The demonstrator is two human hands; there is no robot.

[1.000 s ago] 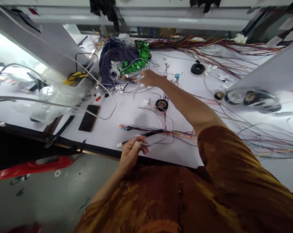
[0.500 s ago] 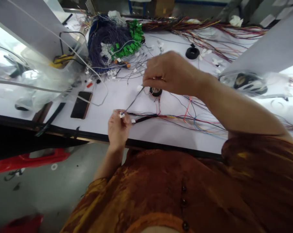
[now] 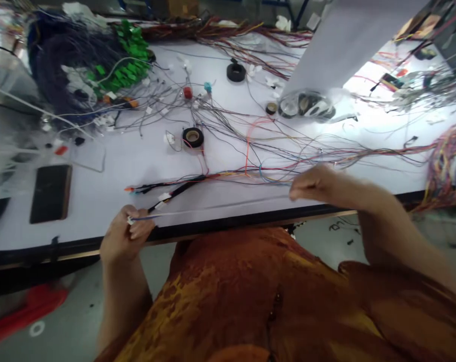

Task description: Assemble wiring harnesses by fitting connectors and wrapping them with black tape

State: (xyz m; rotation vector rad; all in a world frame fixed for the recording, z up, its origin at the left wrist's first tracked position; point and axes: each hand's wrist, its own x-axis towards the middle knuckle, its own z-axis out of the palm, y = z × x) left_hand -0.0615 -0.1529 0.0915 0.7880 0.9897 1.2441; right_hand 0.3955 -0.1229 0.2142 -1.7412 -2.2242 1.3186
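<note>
Near the table's front edge, my left hand (image 3: 126, 232) pinches a small white connector (image 3: 130, 220) at the end of a thin wire (image 3: 198, 210). The wire stretches to the right, blurred, toward my right hand (image 3: 318, 183), whose fingers are closed on it. Just behind the wire lies a wire harness (image 3: 220, 175) with black-wrapped branches (image 3: 186, 186) and white labels. An orange tip (image 3: 129, 189) marks one branch's left end. Behind the harness rests a roll of black tape (image 3: 193, 137).
A phone (image 3: 50, 193) lies at the left. A coil of dark wires (image 3: 69, 65) with green connectors (image 3: 128, 60) sits behind it. Another black tape roll (image 3: 236, 72) stands farther back. A white post (image 3: 337, 50) rises at right, near a wire bundle (image 3: 449, 166).
My right hand has swept right and down toward the front edge, drawing the wire out long and nearly level. My left hand still holds the connector. The view has shifted right.
</note>
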